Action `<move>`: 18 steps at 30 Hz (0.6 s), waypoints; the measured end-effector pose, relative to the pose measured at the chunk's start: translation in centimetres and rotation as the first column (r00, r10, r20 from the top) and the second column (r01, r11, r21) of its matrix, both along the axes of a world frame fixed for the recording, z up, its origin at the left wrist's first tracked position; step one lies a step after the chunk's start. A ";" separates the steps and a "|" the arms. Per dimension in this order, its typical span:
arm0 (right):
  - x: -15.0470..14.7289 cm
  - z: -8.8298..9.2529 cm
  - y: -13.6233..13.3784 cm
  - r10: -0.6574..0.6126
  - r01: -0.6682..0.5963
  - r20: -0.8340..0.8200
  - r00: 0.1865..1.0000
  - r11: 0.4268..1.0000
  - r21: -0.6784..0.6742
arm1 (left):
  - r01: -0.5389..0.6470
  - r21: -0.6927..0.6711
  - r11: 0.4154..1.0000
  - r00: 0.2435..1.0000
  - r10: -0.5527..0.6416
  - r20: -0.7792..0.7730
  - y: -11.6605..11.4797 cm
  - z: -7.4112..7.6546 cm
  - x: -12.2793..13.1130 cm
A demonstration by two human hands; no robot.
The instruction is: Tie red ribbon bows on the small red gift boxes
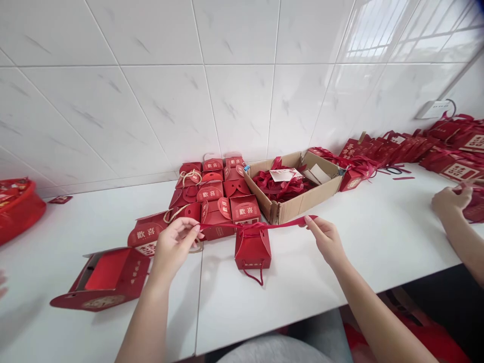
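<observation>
A small red gift box [252, 249] stands on the white table in front of me, its cord handle hanging down the near side. Across its top runs a dark red ribbon [282, 223], knotted or crossed in the middle and stretched out to both sides. My left hand [177, 242] pinches the ribbon's left end between thumb and fingers. The right end is gripped by my right hand [324, 237], thumb against fingers. Neither hand touches the box itself.
Rows of red boxes [210, 191] stand against the tiled wall. A cardboard tray [298, 204] holds ribbons and cards. An open red box [109, 277] is at left, near a red bag [18, 212]. Another person's hand [451, 199] works at right beside piled boxes [459, 169]. Scissors [395, 169] lie behind.
</observation>
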State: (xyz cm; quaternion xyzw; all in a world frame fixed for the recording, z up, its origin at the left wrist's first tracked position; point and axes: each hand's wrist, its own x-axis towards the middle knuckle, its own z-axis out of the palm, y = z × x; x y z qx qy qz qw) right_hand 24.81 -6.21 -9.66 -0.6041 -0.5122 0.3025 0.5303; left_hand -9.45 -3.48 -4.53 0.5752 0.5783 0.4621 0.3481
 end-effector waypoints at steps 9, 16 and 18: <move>1.6 -3.2 -1.3 -0.032 0.053 0.150 0.988 0.989 -0.135 | -0.237 -0.091 0.967 0.964 0.223 -0.143 -1.8 -4.9 -1.2; 2.7 -6.2 -2.3 0.006 0.128 0.430 0.903 0.951 -0.282 | -0.328 -0.107 0.939 0.830 0.233 -0.507 -2.0 -8.5 -1.9; 3.0 -6.8 -2.7 0.005 0.139 0.443 0.897 0.946 -0.292 | -0.322 -0.114 0.940 0.816 0.214 -0.537 -1.8 -8.6 -1.9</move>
